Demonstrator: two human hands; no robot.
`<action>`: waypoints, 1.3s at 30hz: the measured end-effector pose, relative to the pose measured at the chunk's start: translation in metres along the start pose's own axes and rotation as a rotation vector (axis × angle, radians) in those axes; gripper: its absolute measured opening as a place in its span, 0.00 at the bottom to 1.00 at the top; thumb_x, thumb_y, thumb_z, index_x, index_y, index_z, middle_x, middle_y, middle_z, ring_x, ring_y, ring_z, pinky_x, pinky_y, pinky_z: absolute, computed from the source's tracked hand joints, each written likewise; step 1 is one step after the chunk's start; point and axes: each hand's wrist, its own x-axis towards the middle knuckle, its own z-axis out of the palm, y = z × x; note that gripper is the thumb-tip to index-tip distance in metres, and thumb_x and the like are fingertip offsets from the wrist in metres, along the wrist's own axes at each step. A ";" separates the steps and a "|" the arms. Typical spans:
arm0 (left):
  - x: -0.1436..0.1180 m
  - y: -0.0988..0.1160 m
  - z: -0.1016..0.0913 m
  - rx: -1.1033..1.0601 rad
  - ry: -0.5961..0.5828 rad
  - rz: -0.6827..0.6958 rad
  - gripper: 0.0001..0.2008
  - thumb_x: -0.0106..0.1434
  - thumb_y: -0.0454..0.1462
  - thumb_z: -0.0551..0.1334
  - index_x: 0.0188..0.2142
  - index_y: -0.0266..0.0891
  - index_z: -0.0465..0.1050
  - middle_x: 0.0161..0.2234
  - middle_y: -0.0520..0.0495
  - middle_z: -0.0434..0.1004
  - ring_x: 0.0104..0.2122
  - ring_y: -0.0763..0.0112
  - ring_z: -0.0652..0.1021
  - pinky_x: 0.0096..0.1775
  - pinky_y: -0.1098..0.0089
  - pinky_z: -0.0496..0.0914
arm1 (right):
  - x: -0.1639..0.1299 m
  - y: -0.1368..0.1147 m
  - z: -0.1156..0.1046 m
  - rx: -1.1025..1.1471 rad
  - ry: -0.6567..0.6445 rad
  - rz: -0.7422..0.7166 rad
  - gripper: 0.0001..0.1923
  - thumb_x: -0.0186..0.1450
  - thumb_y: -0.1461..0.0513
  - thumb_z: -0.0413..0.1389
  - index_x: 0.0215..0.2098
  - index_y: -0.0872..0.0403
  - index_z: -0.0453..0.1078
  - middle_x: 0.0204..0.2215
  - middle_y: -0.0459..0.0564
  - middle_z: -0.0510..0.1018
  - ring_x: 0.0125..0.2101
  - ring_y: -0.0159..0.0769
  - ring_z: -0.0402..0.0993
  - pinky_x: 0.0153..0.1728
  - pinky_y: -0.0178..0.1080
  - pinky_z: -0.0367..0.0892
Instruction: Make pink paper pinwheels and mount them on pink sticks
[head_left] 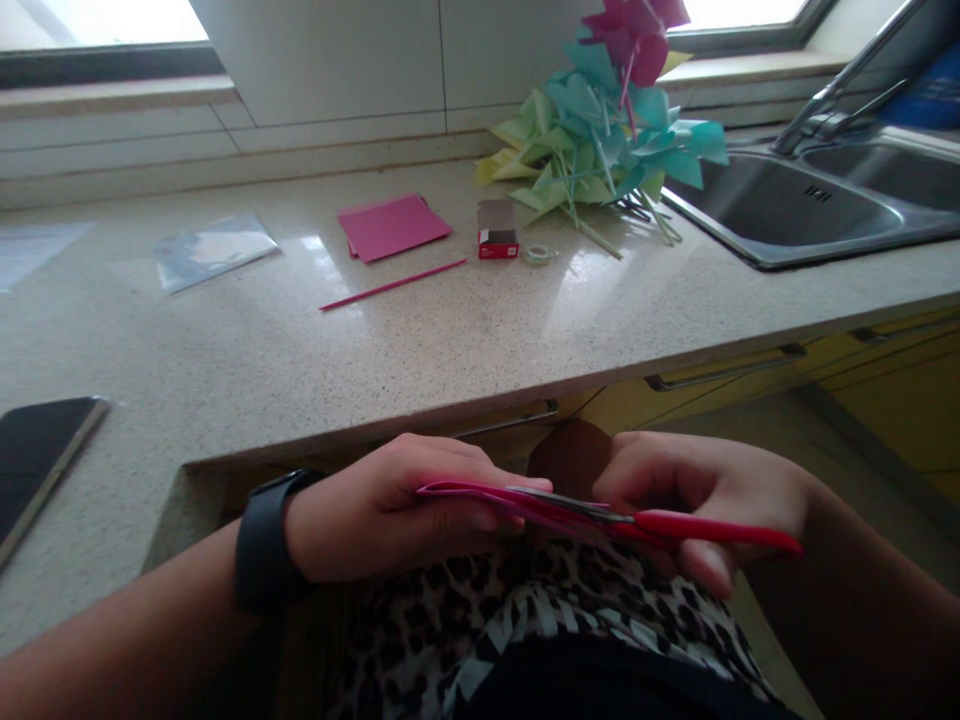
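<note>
Scissors (675, 525) gripped in closed right hand (705, 495), blades in pink paper (480, 495) pinched by left hand (382, 510).

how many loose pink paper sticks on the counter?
1: a thin pink rolled-paper stick lying on the speckled stone counter, just in front of the pink paper sheets. Others may be hidden in the pinwheel pile.

Home kitchen, speckled stone bench (450, 330), steel sink (817, 215) with tap (840, 85) at its right end, yellow drawers (862, 380) below, tiled wall (337, 60).
</note>
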 end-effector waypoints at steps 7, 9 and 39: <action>0.001 0.000 0.000 0.007 0.007 -0.006 0.15 0.71 0.35 0.60 0.55 0.37 0.77 0.41 0.41 0.82 0.39 0.67 0.80 0.42 0.69 0.73 | 0.003 -0.005 0.001 0.037 0.028 0.013 0.32 0.55 0.36 0.62 0.22 0.56 0.65 0.14 0.42 0.68 0.14 0.25 0.60 0.15 0.29 0.53; 0.000 0.000 0.000 -0.002 0.010 -0.006 0.15 0.71 0.35 0.60 0.54 0.36 0.77 0.41 0.40 0.82 0.39 0.67 0.80 0.42 0.70 0.73 | 0.003 -0.005 0.001 0.038 0.031 0.013 0.31 0.56 0.38 0.63 0.22 0.56 0.66 0.14 0.41 0.67 0.13 0.24 0.59 0.14 0.29 0.51; 0.000 -0.004 0.003 -0.006 -0.048 -0.013 0.16 0.71 0.34 0.59 0.57 0.34 0.75 0.41 0.39 0.81 0.39 0.66 0.79 0.43 0.69 0.73 | 0.006 0.000 0.008 0.106 0.056 0.047 0.29 0.55 0.41 0.66 0.22 0.56 0.66 0.14 0.40 0.66 0.14 0.23 0.58 0.15 0.28 0.51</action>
